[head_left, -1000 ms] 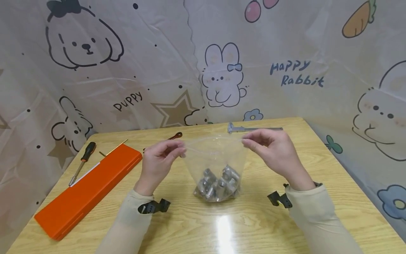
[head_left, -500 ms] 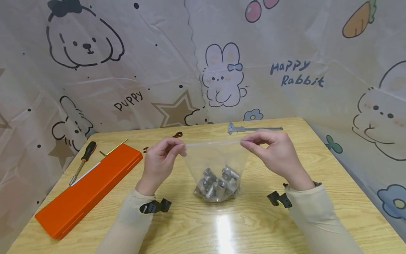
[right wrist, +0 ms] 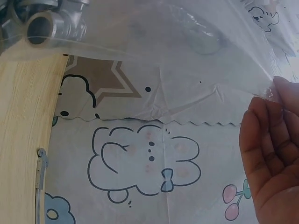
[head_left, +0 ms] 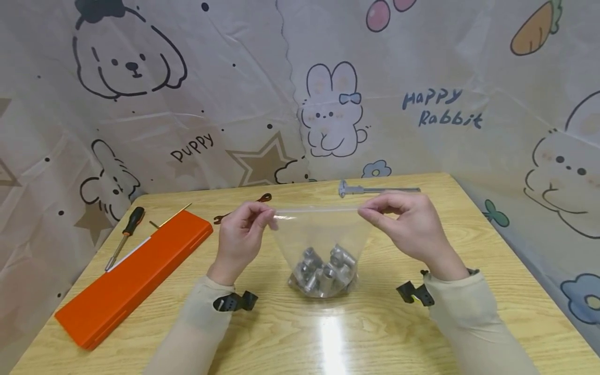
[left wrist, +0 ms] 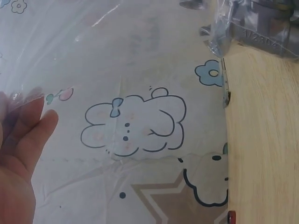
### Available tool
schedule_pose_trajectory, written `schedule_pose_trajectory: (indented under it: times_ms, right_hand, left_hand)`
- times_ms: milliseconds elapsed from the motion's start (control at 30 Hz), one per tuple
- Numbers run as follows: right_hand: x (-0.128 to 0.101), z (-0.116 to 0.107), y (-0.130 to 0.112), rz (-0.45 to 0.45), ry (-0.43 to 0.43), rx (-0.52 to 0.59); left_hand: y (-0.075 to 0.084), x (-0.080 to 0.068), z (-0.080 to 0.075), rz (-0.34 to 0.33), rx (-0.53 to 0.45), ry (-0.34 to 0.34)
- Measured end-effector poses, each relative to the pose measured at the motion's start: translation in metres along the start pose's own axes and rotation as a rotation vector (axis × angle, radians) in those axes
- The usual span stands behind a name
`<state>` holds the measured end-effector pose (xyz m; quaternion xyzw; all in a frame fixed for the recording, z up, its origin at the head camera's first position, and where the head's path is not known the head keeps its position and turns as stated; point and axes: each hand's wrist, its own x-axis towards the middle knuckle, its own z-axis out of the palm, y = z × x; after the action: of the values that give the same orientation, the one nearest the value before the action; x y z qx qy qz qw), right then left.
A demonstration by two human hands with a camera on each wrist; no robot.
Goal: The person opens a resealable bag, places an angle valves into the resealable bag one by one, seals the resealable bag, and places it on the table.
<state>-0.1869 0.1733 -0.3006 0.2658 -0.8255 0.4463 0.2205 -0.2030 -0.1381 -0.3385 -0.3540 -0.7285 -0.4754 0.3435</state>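
A clear zip-top plastic bag (head_left: 323, 232) stands upright on the table, its top edge stretched straight between both hands. Several grey metal pipe fittings (head_left: 326, 278) lie in its bottom; the left wrist view shows raised lettering on one fitting (left wrist: 261, 35). My left hand (head_left: 241, 242) pinches the bag's top left corner between thumb and fingers. At the top right corner my right hand (head_left: 408, 224) pinches the bag the same way. In the right wrist view, one fitting's round opening (right wrist: 41, 29) shows through the plastic.
On the left lie an orange case (head_left: 136, 281), a screwdriver-handled tool (head_left: 126, 234) and a thin brass-coloured rod (head_left: 175, 215). A red-handled wrench (head_left: 265, 198) is partly behind the left hand. Calipers (head_left: 375, 189) lie along the back edge, before a printed cloth (head_left: 262, 78).
The bag's mouth, slightly parted a second ago, is now drawn into a straight line. The left hand has shifted slightly right; the right hand has hardly moved.
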Motion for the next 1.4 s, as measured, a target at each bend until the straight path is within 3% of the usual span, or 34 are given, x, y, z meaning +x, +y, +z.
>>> schedule_pose_trajectory:
  times_ms: [200, 300, 400, 467, 567, 667, 767, 1033, 1400]
  right_hand:
    - [-0.002, -0.004, 0.000, 0.080, -0.064, -0.045]
    - [-0.002, -0.005, -0.002, 0.077, -0.072, -0.071]
    - [0.003, 0.000, -0.011, -0.024, -0.058, -0.097]
    - [0.012, 0.009, -0.021, -0.142, -0.057, -0.128]
    - [0.030, 0.027, -0.040, -0.306, -0.115, -0.197]
    - [0.044, 0.043, -0.057, -0.393, -0.197, -0.298]
    - [0.053, 0.053, -0.069, -0.406, -0.265, -0.340]
    - [0.062, 0.061, -0.075, -0.374, -0.377, -0.292]
    - [0.062, 0.064, -0.074, -0.387, -0.361, -0.287]
  left_hand:
    - [0.004, 0.000, 0.003, -0.021, -0.021, 0.000]
    - [0.005, 0.001, 0.006, -0.009, -0.025, -0.004]
    - [0.006, 0.001, 0.008, 0.003, -0.039, -0.013]
    - [0.006, 0.001, 0.008, 0.005, -0.041, -0.016]
    - [0.006, -0.001, 0.007, 0.002, -0.030, -0.013]
    - [0.007, -0.002, 0.006, -0.001, -0.029, -0.019]
    - [0.007, -0.003, 0.007, 0.007, -0.034, -0.027]
    - [0.009, 0.000, 0.007, 0.022, -0.048, -0.031]
    - [0.012, 0.002, 0.006, 0.024, -0.050, -0.025]
